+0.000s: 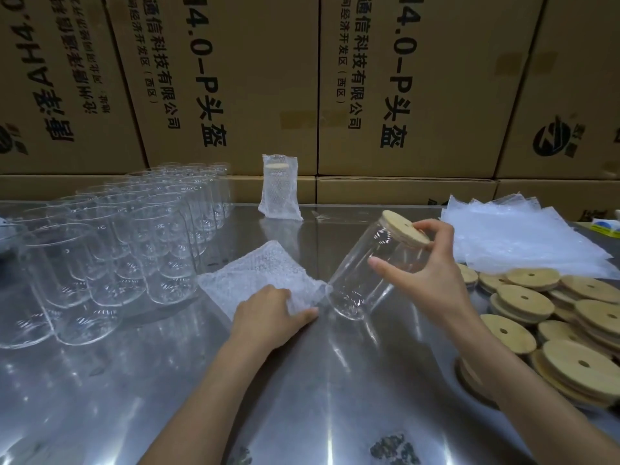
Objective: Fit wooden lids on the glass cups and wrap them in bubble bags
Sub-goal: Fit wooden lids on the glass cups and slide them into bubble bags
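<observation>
Glass cup point(365, 273) held tilted above the steel table point(302, 380), centre right, base pointing near-left toward the bag mouth, lidded end up and far-right. Wooden lid point(404, 228) seated on the rim, round, flat, pale bamboo grain, small hole near its middle. Right hand point(432, 266) wrapped round the upper wall, thumb across the glass, fingertips curled over the lid edge. Left hand point(271, 310) pinching the near corner of a bubble bag point(265, 276) lying flat on the table, just beside the cup's base.

Step judged: insertion, base first. Advised: lift the bag's top layer to open the mouth fully before pushing; keep fingertips on the lid so it cannot slip off; slide along the cup's axis, not across; avoid knocking glass on steel.

Materials: cup clear, smooth, cylindrical, likely slippery. Bag soft, translucent, pimpled with small bubbles, probably clinging. Table reflective, hard.

Noted elsewhere: rows of bare glass cups point(127, 236) far-left; one wrapped cup point(279, 191) standing upright at the far edge; stack of spare bags point(523, 236) far-right; heap of loose lids point(553, 317) near-right; printed cartons point(419, 78) behind.
</observation>
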A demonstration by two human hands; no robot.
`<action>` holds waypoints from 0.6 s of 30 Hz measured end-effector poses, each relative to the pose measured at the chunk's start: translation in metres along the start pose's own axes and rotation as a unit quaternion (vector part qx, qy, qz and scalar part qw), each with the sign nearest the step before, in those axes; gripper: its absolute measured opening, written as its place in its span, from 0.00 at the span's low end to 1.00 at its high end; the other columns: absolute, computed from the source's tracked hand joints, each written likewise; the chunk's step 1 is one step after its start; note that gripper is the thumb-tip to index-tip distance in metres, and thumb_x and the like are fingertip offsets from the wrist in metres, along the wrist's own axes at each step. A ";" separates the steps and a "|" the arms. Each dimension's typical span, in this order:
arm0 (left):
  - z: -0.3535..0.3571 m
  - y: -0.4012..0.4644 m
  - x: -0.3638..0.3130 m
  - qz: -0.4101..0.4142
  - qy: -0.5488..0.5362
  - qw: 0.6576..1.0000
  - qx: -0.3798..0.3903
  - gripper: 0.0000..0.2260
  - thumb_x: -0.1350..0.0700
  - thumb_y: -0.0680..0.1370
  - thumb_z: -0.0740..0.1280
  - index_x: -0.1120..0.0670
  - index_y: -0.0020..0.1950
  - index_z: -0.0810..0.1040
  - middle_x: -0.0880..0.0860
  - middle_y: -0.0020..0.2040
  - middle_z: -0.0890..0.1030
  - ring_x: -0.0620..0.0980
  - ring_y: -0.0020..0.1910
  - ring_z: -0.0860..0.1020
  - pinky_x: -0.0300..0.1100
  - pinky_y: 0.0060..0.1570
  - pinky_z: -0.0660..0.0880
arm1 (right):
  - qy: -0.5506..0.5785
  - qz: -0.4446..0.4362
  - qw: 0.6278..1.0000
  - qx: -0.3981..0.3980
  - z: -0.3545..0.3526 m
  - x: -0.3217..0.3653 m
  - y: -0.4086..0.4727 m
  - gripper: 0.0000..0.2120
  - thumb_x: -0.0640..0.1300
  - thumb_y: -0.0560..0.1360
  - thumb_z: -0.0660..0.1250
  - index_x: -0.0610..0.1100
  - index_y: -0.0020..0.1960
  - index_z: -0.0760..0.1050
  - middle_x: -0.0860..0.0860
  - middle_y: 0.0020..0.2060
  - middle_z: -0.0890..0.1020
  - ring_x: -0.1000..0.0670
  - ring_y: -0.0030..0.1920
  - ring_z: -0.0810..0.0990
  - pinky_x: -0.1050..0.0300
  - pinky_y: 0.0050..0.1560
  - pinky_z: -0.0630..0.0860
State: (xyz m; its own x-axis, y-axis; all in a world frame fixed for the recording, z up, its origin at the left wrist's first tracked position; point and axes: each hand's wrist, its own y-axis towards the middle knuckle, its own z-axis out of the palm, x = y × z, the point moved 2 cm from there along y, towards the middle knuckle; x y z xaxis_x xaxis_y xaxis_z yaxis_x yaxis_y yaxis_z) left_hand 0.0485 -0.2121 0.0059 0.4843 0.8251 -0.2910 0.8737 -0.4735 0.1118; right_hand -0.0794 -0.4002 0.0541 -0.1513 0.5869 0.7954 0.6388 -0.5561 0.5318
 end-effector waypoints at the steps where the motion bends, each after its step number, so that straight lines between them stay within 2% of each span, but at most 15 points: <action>1: 0.000 0.001 0.000 0.009 -0.004 1.000 0.000 0.22 0.32 0.74 0.61 0.52 0.42 0.74 0.49 0.42 0.74 0.52 0.44 0.75 0.44 0.41 0.68 | 0.015 0.015 1.000 -0.003 -0.003 -0.004 0.000 0.36 0.54 0.63 0.79 0.59 0.62 0.61 0.66 0.52 0.71 0.59 0.50 0.77 0.48 0.53 0.78; 3: 0.000 0.001 -0.001 0.020 -0.016 1.000 0.003 0.21 0.35 0.76 0.62 0.51 0.35 0.66 0.50 0.40 0.72 0.53 0.43 0.75 0.44 0.39 0.67 | 0.061 0.068 0.996 0.006 -0.007 -0.010 0.001 0.37 0.53 0.63 0.79 0.60 0.65 0.64 0.65 0.53 0.72 0.58 0.51 0.77 0.50 0.47 0.81; 5: 0.000 0.001 -0.001 0.027 -0.028 0.999 -0.005 0.19 0.40 0.77 0.63 0.53 0.36 0.69 0.51 0.41 0.72 0.54 0.45 0.75 0.45 0.42 0.69 | 0.125 0.136 0.982 0.031 -0.009 -0.013 0.001 0.33 0.52 0.63 0.79 0.60 0.64 0.67 0.58 0.52 0.76 0.57 0.45 0.81 0.58 0.34 0.80; 6: 0.000 0.001 -0.001 0.028 -0.038 0.999 -0.018 0.16 0.43 0.78 0.64 0.54 0.38 0.71 0.52 0.41 0.73 0.54 0.47 0.76 0.45 0.44 0.71 | 0.160 0.167 0.972 0.044 -0.009 -0.014 0.001 0.32 0.51 0.63 0.79 0.60 0.62 0.69 0.55 0.52 0.78 0.55 0.44 0.83 0.60 0.30 0.79; 8: -0.002 -0.001 0.000 0.028 -0.062 0.996 -0.053 0.10 0.48 0.78 0.66 0.50 0.40 0.71 0.54 0.45 0.79 0.54 0.49 0.77 0.45 0.48 0.74 | 0.226 0.213 0.948 0.066 -0.008 -0.016 0.000 0.34 0.51 0.60 0.80 0.57 0.62 0.69 0.51 0.52 0.79 0.47 0.44 0.85 0.57 0.32 0.79; 9: -0.002 -0.001 0.000 0.028 -0.072 0.995 -0.064 0.08 0.50 0.78 0.66 0.48 0.41 0.70 0.54 0.47 0.81 0.55 0.50 0.77 0.46 0.49 0.75 | 0.256 0.232 0.936 0.074 -0.007 -0.017 0.000 0.38 0.52 0.57 0.80 0.55 0.63 0.67 0.50 0.51 0.78 0.46 0.42 0.86 0.55 0.34 0.80; 11: -0.003 0.000 0.002 0.032 -0.087 0.993 -0.073 0.07 0.54 0.78 0.66 0.44 0.41 0.74 0.53 0.48 0.83 0.55 0.52 0.78 0.46 0.51 0.76 | 0.301 0.270 0.910 0.093 -0.002 -0.016 -0.002 0.42 0.54 0.53 0.78 0.52 0.63 0.66 0.48 0.51 0.77 0.45 0.41 0.86 0.55 0.35 0.80; 12: -0.003 0.000 0.004 0.030 -0.095 0.992 -0.078 0.07 0.55 0.78 0.66 0.45 0.48 0.83 0.51 0.50 0.84 0.54 0.53 0.78 0.46 0.52 0.76 | 0.313 0.289 0.898 0.107 0.001 -0.016 -0.003 0.41 0.54 0.53 0.78 0.50 0.64 0.67 0.46 0.52 0.77 0.44 0.42 0.86 0.55 0.34 0.79; 14: -0.001 0.003 0.005 0.028 -0.113 0.989 -0.091 0.09 0.54 0.78 0.67 0.50 0.56 0.83 0.47 0.53 0.83 0.51 0.55 0.79 0.44 0.54 0.74 | 0.331 0.317 0.879 0.132 0.007 -0.018 -0.006 0.35 0.55 0.54 0.77 0.52 0.60 0.72 0.45 0.53 0.78 0.40 0.48 0.85 0.56 0.33 0.79; 16: -0.003 0.005 0.003 0.031 -0.175 0.978 -0.110 0.09 0.52 0.77 0.69 0.49 0.56 0.83 0.42 0.49 0.83 0.45 0.48 0.79 0.39 0.49 0.73 | 0.361 0.335 0.856 0.155 0.011 -0.019 -0.009 0.24 0.55 0.56 0.76 0.56 0.51 0.78 0.46 0.51 0.80 0.39 0.50 0.84 0.57 0.31 0.79; 18: -0.005 0.007 0.001 0.027 -0.299 0.947 -0.116 0.05 0.53 0.77 0.70 0.50 0.49 0.84 0.39 0.39 0.80 0.40 0.36 0.77 0.35 0.40 0.70 | 0.385 0.342 0.838 0.180 0.016 -0.019 -0.013 0.18 0.57 0.57 0.75 0.57 0.46 0.80 0.47 0.47 0.83 0.39 0.48 0.85 0.57 0.31 0.80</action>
State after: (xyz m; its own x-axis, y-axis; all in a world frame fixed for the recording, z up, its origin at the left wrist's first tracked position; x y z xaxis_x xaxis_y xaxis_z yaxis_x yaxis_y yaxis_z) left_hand 0.0552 -0.2132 0.0116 0.4772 0.4464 -0.7570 0.8681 -0.3732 0.3272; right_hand -0.0729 -0.3949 0.0276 -0.0105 -0.4264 0.9045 0.9401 -0.3123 -0.1363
